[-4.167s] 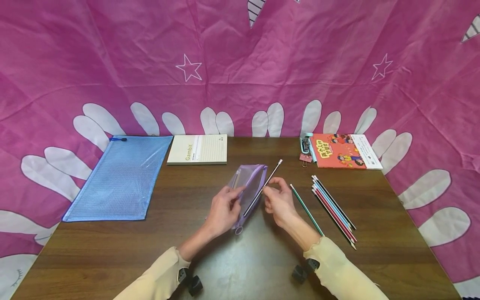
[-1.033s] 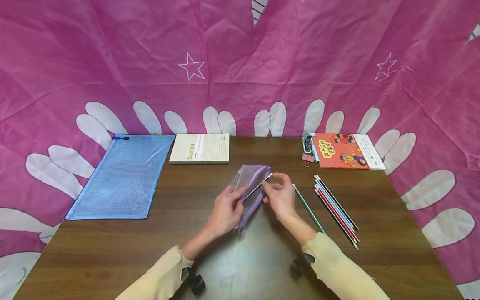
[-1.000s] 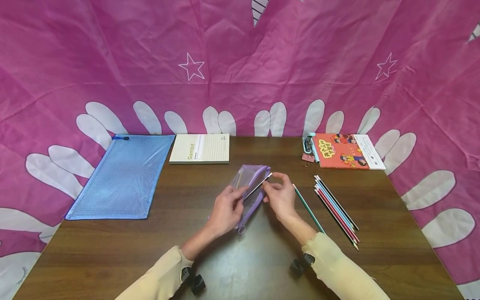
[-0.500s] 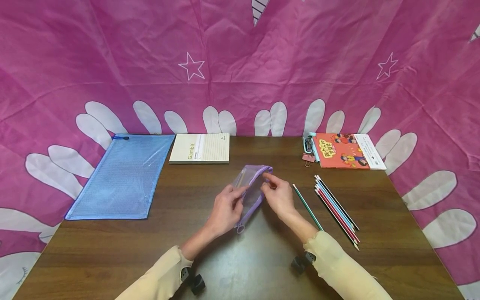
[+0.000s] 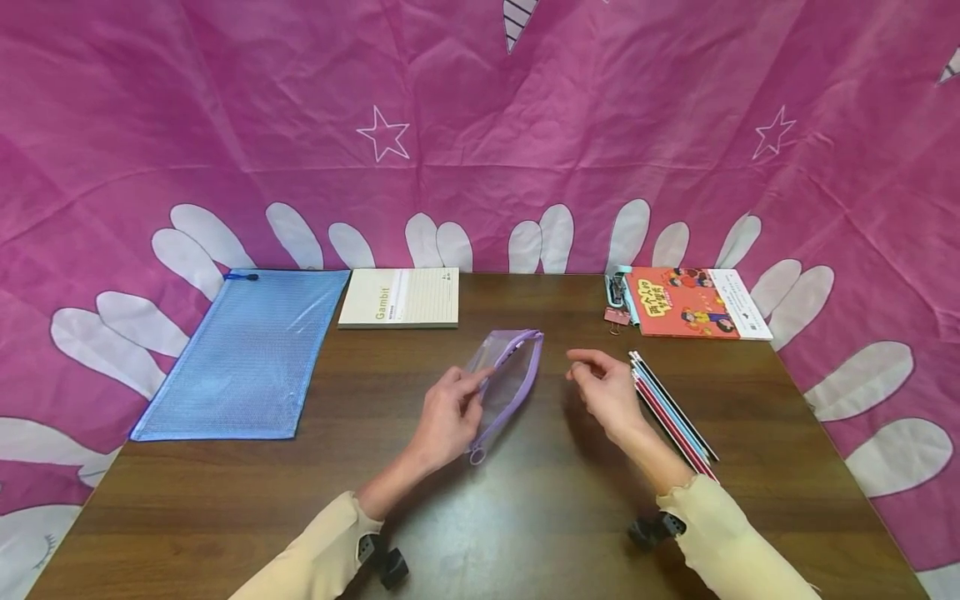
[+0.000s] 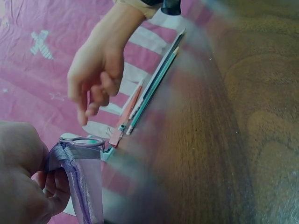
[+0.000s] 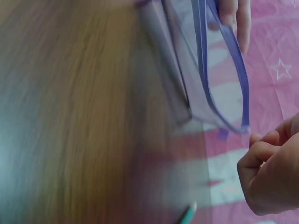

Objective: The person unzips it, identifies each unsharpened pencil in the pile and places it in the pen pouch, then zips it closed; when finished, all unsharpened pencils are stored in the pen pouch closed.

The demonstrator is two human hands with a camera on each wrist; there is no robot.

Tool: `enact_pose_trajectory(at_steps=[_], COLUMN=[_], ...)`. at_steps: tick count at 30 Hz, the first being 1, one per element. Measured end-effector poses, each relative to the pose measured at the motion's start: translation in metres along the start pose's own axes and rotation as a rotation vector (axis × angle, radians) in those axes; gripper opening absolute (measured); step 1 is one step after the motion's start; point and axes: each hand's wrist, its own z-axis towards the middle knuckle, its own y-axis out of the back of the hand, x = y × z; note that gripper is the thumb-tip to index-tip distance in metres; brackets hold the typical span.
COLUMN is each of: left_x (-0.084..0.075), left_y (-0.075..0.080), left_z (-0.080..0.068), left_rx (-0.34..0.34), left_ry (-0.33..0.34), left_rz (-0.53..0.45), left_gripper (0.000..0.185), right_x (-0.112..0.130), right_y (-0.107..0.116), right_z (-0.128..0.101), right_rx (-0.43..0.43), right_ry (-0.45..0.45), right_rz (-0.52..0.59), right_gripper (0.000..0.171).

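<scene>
My left hand [image 5: 447,421] grips the near side of a purple mesh zip pencil pouch [image 5: 504,396], thumb and fingers pinching its edge. The pouch's zip gapes along its right side, and a ring pull hangs at the near end. Through the mesh in the right wrist view, a dark pencil [image 7: 180,65] lies inside. My right hand [image 5: 611,400] hovers to the right of the pouch, holding nothing, index finger extended and the others loosely curled. A green pencil [image 6: 154,91] lies on the table by it, hidden under that arm in the head view.
Several pencils [image 5: 678,417] lie in a bundle at right, partly behind the right forearm. A red book [image 5: 682,312] with clips [image 5: 617,315] stands back right. A notebook [image 5: 420,300] and a blue mesh zip folder [image 5: 247,358] lie at back left.
My right hand has slid the black pencil down into the pouch, let go of it and moved right, over the green pencil. The left hand keeps its hold on the pouch.
</scene>
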Motion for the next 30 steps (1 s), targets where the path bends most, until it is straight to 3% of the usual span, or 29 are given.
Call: enact_pose_trajectory(at_steps=[7, 11, 17, 22, 30], left_x=[0.001, -0.001, -0.003, -0.003, -0.001], left_y=[-0.001, 0.003, 0.011, 0.012, 0.006], left_z=[0.002, 0.003, 0.011, 0.011, 0.004], left_rx=[-0.005, -0.013, -0.032, 0.004, -0.001], left_ry=[-0.022, 0.003, 0.042, 0.052, 0.028], left_rz=[0.012, -0.018, -0.029, -0.027, -0.015], left_gripper=[0.044, 0.045, 0.044, 0.044, 0.043], right_x=[-0.006, -0.010, -0.011, -0.013, -0.017], right_y=[0.046, 0.066, 0.085, 0.097, 0.120], right_z=[-0.004, -0.009, -0.013, -0.015, -0.018], right_rx=[-0.002, -0.010, -0.050, -0.069, -0.020], right_ry=[-0.007, -0.023, -0.011, -0.022, -0.025], right_rz=[-0.072, -0.109, -0.121, -0.171, -0.272], right_gripper=[0.028, 0.029, 0.029, 0.032, 0.033])
